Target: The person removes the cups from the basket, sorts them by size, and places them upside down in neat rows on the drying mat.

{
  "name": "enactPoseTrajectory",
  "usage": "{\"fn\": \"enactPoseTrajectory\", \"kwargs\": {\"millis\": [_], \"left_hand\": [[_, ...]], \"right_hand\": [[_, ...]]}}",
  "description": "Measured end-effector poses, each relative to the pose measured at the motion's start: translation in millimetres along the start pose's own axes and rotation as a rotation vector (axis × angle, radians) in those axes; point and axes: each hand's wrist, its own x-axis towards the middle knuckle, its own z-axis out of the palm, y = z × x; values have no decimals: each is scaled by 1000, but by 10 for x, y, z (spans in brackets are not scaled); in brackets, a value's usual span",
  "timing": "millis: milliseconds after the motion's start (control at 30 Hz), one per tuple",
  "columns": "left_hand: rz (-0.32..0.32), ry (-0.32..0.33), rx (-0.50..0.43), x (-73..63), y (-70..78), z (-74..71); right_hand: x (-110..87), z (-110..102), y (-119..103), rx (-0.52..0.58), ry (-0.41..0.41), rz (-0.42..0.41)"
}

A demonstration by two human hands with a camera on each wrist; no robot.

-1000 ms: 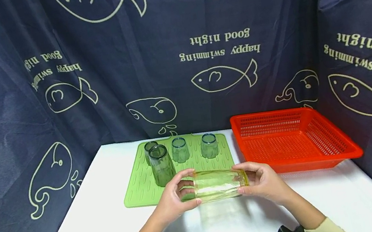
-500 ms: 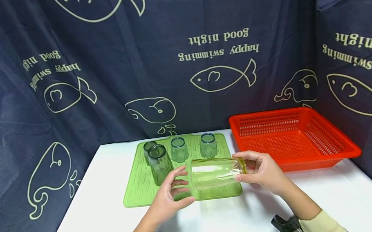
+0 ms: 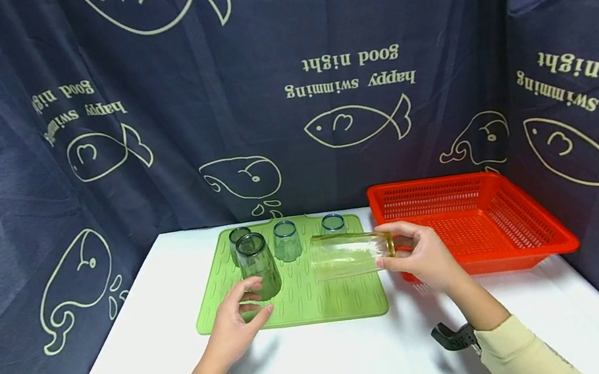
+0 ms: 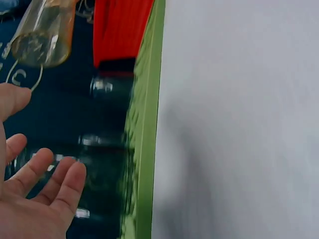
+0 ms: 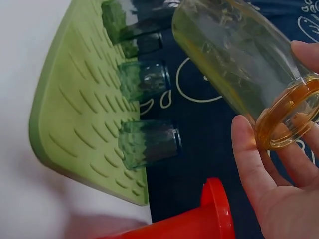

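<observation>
My right hand (image 3: pixel 422 255) grips a tall yellow-tinted drinking glass (image 3: pixel 347 255) by its thick amber end. The glass lies sideways in the air over the right part of a green drying mat (image 3: pixel 308 306), its other end pointing left. In the right wrist view, thumb and fingers (image 5: pixel 249 164) sit around the amber end (image 5: pixel 279 117). Fingers spread and loosely bent, my left hand (image 3: pixel 237 321) holds nothing. It is near the base of a tall grey-green glass (image 3: pixel 258 268) on the mat, overlapping it slightly in the head view.
Several small blue-rimmed glasses stand at the mat's back: one small glass (image 3: pixel 287 242) mid-mat, another (image 3: pixel 333 224) partly behind the yellow glass, a third (image 3: pixel 236 238) behind the tall one. A red plastic basket (image 3: pixel 481 262) stands right of the mat on the white table (image 3: pixel 331 368).
My left hand has let go of the yellow glass and drawn left and back. My right hand has raised the glass away from me, over the mat.
</observation>
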Motion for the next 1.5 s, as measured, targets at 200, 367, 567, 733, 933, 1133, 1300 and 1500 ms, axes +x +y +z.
{"fn": "enactPoseTrajectory", "kwargs": {"millis": [200, 367, 567, 733, 933, 1133, 1300, 1500], "left_hand": [[-57, 38, 105, -31, -133, -261], [-84, 0, 230, -47, -254, -445], [-59, 3, 412, -25, -413, -627], [-89, -38, 507, 2, -553, -726], [-173, -150, 570, 27, -653, -815], [-226, -226, 645, 38, -696, -894], [-271, -283, 675, 62, -709, -927], [-281, -311, 710, 84, -713, -934]], "right_hand": [[92, -28, 39, -77, 13, -32], [148, -32, 93, -174, 21, -58], [198, -16, 107, -217, 36, -28], [248, -5, 103, -246, 30, -13], [310, 7, 70, -295, 17, -19], [365, 54, 11, -303, 0, -19], [412, 83, -5, -331, 1, -7], [484, 128, -9, -385, 5, -12]]}}
